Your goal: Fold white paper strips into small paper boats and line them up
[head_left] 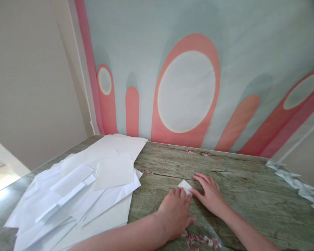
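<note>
A small piece of folded white paper (184,184) lies on the table, its pointed corner away from me. My left hand (174,211) rests palm down over the paper's near part, fingers laid flat on it and thumb stretched to the right. Beneath those fingers the rest of the paper is hidden. Just to the right, my right hand (208,195) is open, with its thumb at the paper's right edge. Its index finger reaches out above the table, apart from the thumb and holding nothing.
A wide, untidy pile of white paper sheets (115,170), some creased, covers the table's left side. Several small folded white paper pieces (307,188) stand in a row along the right edge. The wood-patterned table (162,164) meets a pink and grey-green backdrop (143,52) behind.
</note>
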The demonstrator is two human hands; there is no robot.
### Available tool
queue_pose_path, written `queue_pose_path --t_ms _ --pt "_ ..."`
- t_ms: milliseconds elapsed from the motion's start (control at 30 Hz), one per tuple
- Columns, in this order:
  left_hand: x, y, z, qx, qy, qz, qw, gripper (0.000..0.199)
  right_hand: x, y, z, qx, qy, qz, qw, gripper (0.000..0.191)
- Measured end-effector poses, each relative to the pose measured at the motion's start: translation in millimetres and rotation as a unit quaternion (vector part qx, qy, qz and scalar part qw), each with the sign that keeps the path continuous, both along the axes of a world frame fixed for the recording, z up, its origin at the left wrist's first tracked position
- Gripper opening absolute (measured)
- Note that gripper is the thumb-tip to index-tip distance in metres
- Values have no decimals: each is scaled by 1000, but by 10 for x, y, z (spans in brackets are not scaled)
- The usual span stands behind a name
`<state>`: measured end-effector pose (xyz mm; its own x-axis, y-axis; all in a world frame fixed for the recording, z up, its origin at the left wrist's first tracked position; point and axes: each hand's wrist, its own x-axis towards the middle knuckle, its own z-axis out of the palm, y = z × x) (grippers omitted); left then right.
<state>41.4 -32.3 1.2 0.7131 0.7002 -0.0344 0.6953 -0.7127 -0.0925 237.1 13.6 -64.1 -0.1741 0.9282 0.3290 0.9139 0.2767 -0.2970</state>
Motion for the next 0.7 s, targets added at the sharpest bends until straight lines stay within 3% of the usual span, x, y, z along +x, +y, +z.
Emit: queue_pose_path --t_ms 233,700 --pt "6 56 45 -1 -9 -7 1000 57 -4 8 16 -19 1 0 1000 46" --pt "-73 0 289 -63 2 -11 998 59 16 13 74 -55 18 4 998 42"
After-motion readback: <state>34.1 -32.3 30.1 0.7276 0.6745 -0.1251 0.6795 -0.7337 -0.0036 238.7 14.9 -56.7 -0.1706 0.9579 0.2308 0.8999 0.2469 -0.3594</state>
